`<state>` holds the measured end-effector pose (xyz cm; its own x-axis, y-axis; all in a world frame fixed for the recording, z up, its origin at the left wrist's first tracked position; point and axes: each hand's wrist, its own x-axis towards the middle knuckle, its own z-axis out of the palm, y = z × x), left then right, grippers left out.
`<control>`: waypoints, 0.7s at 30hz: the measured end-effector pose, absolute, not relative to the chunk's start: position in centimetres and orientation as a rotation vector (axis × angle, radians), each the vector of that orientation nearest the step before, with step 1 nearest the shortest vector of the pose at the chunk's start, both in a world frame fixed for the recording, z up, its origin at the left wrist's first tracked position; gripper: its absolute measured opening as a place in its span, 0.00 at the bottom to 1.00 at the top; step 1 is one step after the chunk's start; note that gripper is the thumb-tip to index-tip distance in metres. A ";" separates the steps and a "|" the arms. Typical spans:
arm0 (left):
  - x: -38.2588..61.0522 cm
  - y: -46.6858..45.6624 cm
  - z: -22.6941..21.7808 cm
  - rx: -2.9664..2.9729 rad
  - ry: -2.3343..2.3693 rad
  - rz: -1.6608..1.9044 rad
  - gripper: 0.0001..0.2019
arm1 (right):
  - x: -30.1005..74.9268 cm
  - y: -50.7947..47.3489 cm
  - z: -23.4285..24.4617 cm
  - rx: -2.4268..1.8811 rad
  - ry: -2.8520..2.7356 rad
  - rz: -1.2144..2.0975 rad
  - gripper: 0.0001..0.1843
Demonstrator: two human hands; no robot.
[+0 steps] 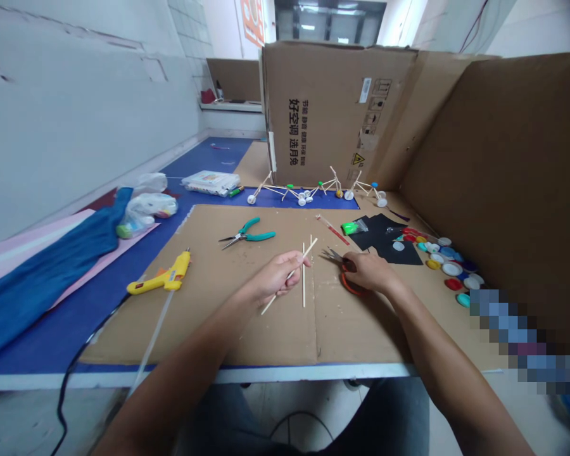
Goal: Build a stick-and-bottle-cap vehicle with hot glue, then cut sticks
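Observation:
My left hand (285, 275) is closed around a thin pale wooden stick (269, 305), which slants up to the right past the fingers. Another stick (304, 288) lies on the cardboard sheet just beyond my fingertips, with part of a further one beside it. To the right, my right hand (368, 271) has its fingers closed on a pair of scissors with orange-red handles (353, 286). The scissors' blades (331, 254) are slightly apart and point left, low over the cardboard. My fingers hide part of the handles.
Teal-handled pliers (249, 235) and a yellow glue gun (171, 275) with its cord lie left. Stick models with cap wheels (304, 193) stand behind. Bottle caps (451, 269) and black sheets (384, 237) lie right. Cardboard walls (332, 120) enclose the back and right.

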<state>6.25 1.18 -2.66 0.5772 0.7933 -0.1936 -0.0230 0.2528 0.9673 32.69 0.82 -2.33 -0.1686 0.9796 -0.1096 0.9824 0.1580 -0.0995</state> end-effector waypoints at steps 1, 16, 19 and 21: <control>6.3 1.1 -2.6 1.212 0.795 0.636 0.13 | 32.6 0.5 -2.3 2.004 2.381 -0.209 0.16; 7.3 0.0 -3.7 2.065 1.116 0.576 0.15 | 27.9 -1.5 -2.6 1.447 3.463 0.035 0.12; 7.4 -0.4 -3.7 2.277 1.230 0.483 0.15 | 27.8 -1.3 -3.3 1.473 3.443 0.013 0.11; 7.6 -0.8 -3.7 2.400 1.321 0.437 0.15 | 27.9 -1.2 -3.4 1.473 3.449 0.012 0.11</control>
<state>7.57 -0.78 -3.72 0.5139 0.8529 0.0925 0.7397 -0.4951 0.4558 27.88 -1.24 -3.43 -0.5394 0.6557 0.5283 0.6594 0.7191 -0.2192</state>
